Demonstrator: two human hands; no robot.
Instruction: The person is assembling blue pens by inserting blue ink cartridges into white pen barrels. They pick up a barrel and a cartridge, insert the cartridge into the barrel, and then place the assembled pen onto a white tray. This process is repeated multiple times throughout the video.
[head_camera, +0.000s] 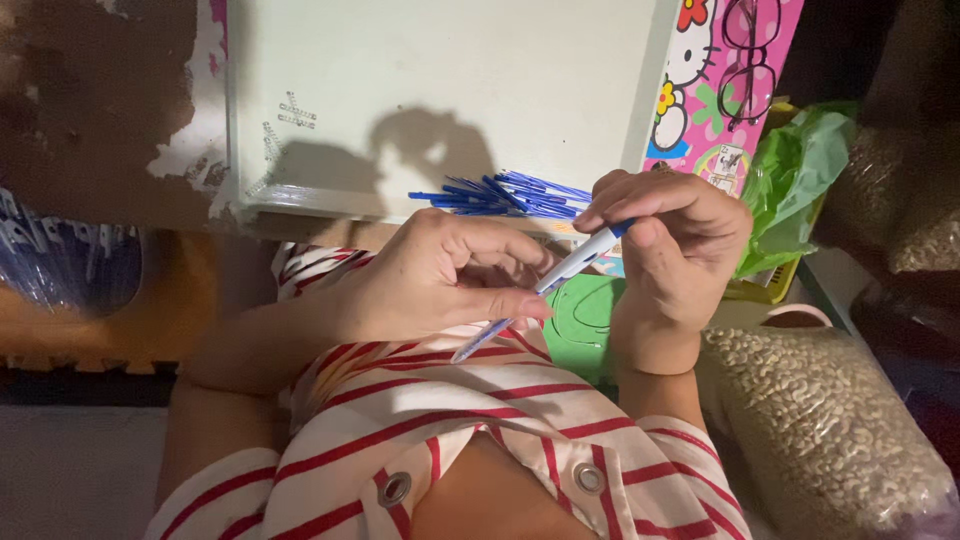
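Observation:
Both my hands hold one pen (560, 275) with a white barrel, a clear lower part and a blue end, slanted over my lap. My left hand (440, 275) pinches its lower, clear part between thumb and fingers. My right hand (675, 240) closes around its upper blue end. Just behind my hands, a pile of several thin blue pen refills (505, 195) lies on the near edge of a pale green board (420, 80).
Small metal springs (295, 112) lie on the board at the left. A pink cartoon-print surface (715, 90) and a green plastic bag (795, 175) are at the right. A clear bag of pale nuts (830, 420) sits at my right. My striped red and white clothing (440, 420) fills the bottom.

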